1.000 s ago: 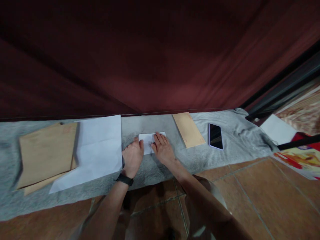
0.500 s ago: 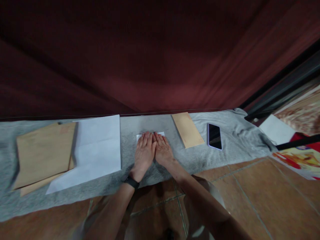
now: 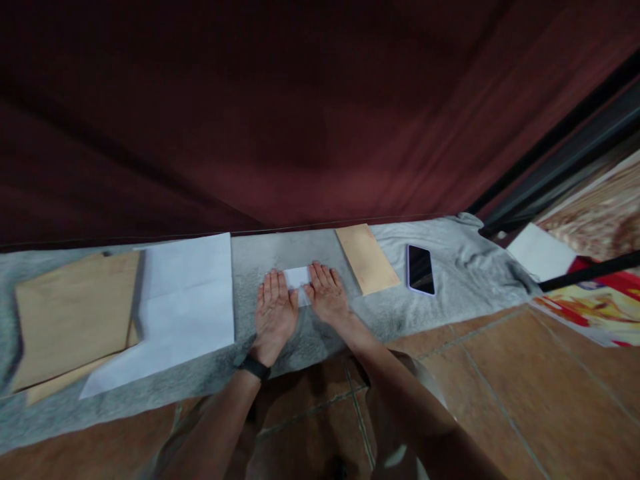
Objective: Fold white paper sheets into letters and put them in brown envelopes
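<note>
Hands: my left hand [image 3: 274, 312] and right hand [image 3: 326, 298] lie flat, fingers spread, pressing the folded white paper [image 3: 297, 278] between them.
Paper: light, thin, creases easily; best held at its edges.
Surface: soft grey cloth [image 3: 465, 280] over the floor.
Room: dark red curtain [image 3: 300, 113] behind; phone [image 3: 421, 269] nearby.

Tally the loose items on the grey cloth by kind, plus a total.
White paper: 2, a folded paper under the left hand and right hand, and a large sheet
Brown envelopes: 3, a long one, a big one, another beneath it
Phone: 1
Total: 6
</note>
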### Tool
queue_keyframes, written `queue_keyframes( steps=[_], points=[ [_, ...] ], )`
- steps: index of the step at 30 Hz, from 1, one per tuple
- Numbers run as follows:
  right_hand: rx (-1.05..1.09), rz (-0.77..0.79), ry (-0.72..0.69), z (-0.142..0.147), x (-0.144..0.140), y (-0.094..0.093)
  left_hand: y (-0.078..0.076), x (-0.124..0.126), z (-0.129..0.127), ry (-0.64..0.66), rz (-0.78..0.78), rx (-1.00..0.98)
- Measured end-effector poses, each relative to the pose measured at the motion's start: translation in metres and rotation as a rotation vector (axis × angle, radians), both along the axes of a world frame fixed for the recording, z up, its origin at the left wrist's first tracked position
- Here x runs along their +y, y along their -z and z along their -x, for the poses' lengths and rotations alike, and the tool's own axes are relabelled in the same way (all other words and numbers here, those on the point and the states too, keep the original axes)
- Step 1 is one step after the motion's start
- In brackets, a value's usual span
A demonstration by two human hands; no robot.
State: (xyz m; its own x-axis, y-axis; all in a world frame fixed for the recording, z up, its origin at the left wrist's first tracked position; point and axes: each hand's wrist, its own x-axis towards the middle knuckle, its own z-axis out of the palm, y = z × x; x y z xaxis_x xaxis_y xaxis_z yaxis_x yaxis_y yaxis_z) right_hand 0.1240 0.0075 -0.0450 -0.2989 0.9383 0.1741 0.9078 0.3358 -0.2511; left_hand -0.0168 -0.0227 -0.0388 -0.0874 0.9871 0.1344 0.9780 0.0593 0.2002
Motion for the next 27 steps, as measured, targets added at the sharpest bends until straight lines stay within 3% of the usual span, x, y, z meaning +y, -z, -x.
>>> queue_keyframes(
  steps=[11,18,27],
  points=[
    [0.018,-0.019,0.081,-0.022,0.000,-0.011,0.000,-0.006,0.008,-0.077,-0.029,0.014],
    [0.077,0.037,-0.221,0.013,-0.011,-0.020,-0.004,-0.006,0.007,-0.054,0.035,0.029],
    [0.017,0.055,-0.204,0.009,-0.009,-0.006,-0.011,-0.008,0.007,-0.063,0.006,0.028]
  ],
)
